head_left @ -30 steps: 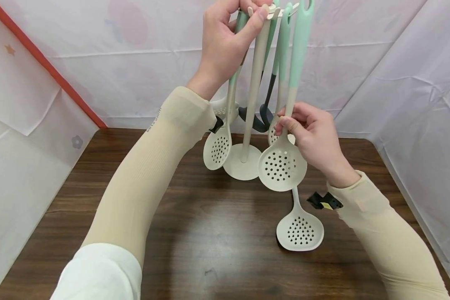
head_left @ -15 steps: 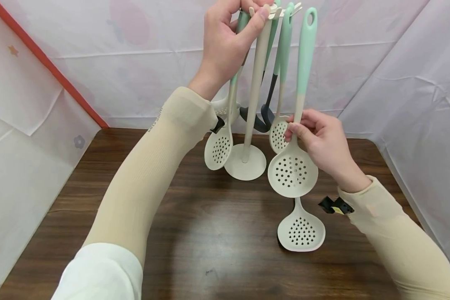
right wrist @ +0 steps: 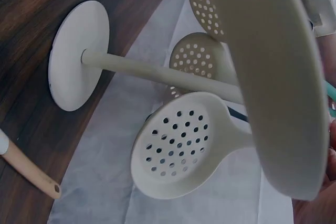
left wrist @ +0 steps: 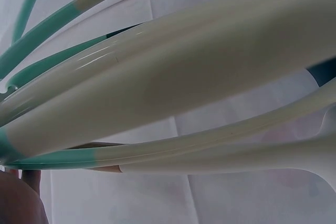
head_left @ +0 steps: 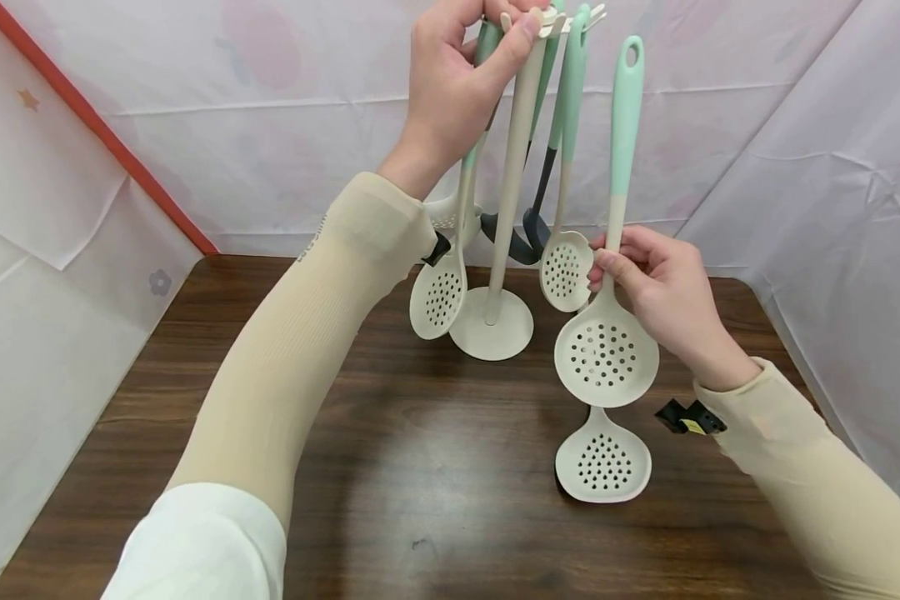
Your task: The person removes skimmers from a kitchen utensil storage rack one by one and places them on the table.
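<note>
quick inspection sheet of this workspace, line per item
surface: dark wooden table, no spills seen
job's things: utensil stand upright on its round base; held skimmer off its hook; more utensils hang from the top
clutter: second skimmer lying flat on the table
grips: left hand grips the stand's top; right hand pinches the held skimmer's neck
cables: nothing seen
surroundings: white sheeting on three sides, red strip at left

no readable text anywhere — the left arm's beige sleeve (head_left: 322, 242) carries a small line of print near the wrist, too faint to make out, and the yellow tag on the black clip (head_left: 692, 418) at the right wrist is too small to read.
</note>
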